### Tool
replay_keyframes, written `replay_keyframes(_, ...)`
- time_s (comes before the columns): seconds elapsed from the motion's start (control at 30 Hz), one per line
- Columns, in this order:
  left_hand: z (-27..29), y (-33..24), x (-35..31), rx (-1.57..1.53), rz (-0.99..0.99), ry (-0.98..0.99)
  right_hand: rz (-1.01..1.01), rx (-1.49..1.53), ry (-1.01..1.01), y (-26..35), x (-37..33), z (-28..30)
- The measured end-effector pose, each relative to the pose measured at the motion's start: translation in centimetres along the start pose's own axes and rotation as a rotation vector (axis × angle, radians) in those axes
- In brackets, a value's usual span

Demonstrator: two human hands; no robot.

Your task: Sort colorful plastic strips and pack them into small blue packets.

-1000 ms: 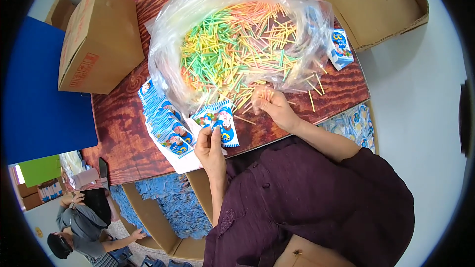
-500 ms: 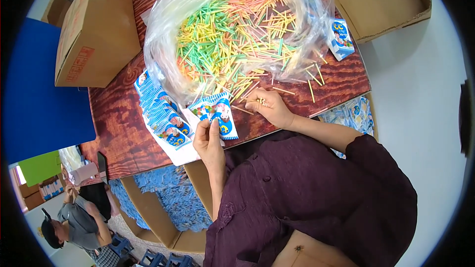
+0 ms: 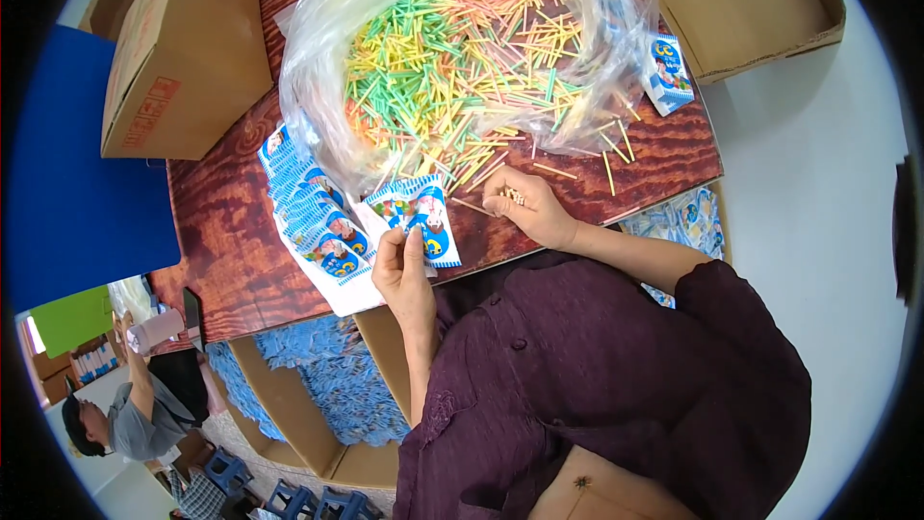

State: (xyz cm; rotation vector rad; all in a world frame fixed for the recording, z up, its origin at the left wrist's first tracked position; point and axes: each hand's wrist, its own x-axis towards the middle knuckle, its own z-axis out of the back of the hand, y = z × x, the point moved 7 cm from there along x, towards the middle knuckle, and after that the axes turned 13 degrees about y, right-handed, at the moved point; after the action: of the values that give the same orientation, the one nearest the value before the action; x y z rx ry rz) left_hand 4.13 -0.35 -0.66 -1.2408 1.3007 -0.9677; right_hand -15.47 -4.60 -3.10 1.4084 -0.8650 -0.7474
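Note:
Between thumb and fingers, my left hand pinches the edge of a blue-and-white printed packet near the table's front edge. My right hand is curled around a small bundle of thin pale sticks, whose ends show at the fist. Just beyond my hands lies a large clear plastic bag, its mouth spread wide. Inside it are many thin green, yellow, pink and orange sticks. Left of the pinched packet, a fanned row of similar flat packets rests on white sheets.
A cardboard box stands at the table's left, an open carton at the right. A filled blue-and-white packet lies beside the bag. Loose sticks are on the table. Boxes of blue packets sit below. A person is at lower left.
My hands stay nearly in place, still holding the packet and the sticks. The view shifts slightly. At lower left, the other person has moved, with an arm now reaching up toward the table.

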Motion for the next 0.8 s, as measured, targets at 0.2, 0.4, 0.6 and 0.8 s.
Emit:
replay_keyframes(0.2,-0.2,-0.3,-0.1,0.0,-0.013,0.014,-0.01,-0.029,-0.076,0.6,0.1,-0.5)
replay_keyframes(0.4,0.0,-0.8,-0.4,0.006,0.0,-0.01,0.08,-0.351,0.084,1.7,0.5,-0.3)
replay_keyframes(0.6,0.6,-0.6,-0.7,0.01,-0.024,-0.013,0.169,-0.407,0.187,1.4,0.4,-0.5)
replay_keyframes(0.8,0.4,-0.5,-0.8,-0.009,-0.015,-0.015,0.228,-0.481,0.217,1.7,0.5,-1.0)
